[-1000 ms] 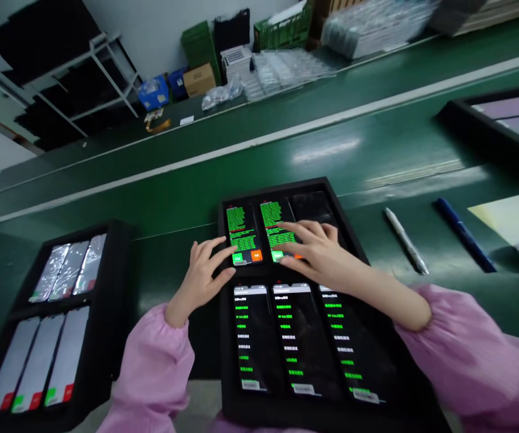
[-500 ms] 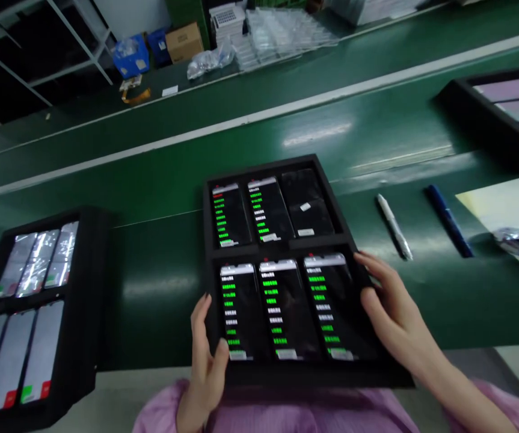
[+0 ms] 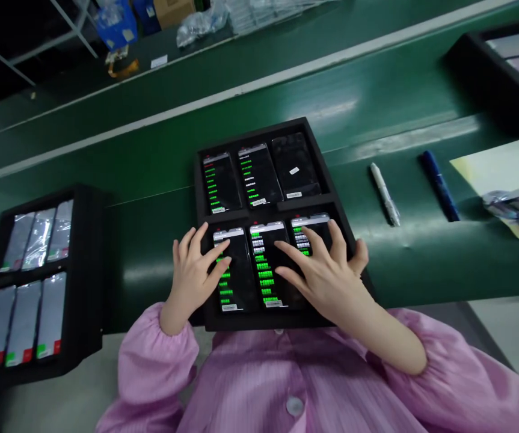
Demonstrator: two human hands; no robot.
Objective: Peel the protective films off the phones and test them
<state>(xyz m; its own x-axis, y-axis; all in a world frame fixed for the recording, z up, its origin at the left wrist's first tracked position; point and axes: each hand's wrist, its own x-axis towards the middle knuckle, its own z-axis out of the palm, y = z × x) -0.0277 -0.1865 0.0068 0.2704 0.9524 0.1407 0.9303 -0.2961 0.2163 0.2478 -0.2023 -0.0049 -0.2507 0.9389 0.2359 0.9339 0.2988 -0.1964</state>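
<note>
A black foam tray [image 3: 261, 213] in front of me holds smartphones in two rows, most with lit lists of green and white text. My left hand [image 3: 196, 264], fingers spread, lies over the tray's left rim and the near-left smartphone [image 3: 239, 282]. Over the near-right smartphone [image 3: 317, 221] is my right hand [image 3: 329, 267], also spread, partly covering its screen; the thumb and index finger reach toward the near-middle smartphone [image 3: 266, 264]. Neither hand grips anything. In the far row, the right smartphone [image 3: 295, 162] is dark and bears a small white sticker.
To the left stands another foam tray [image 3: 83, 270] with film-wrapped phones; a third tray [image 3: 476, 78] is at the far right. A white pen [image 3: 384, 193], a blue marker [image 3: 439, 185] and a paper sheet [image 3: 512, 171] lie on the green bench [image 3: 151, 240].
Both hands have left the tray's sides and come over the near-row phones, fingers spread. Text on the near-row screens has shifted. The view has tilted down, showing more of my pink clothing.
</note>
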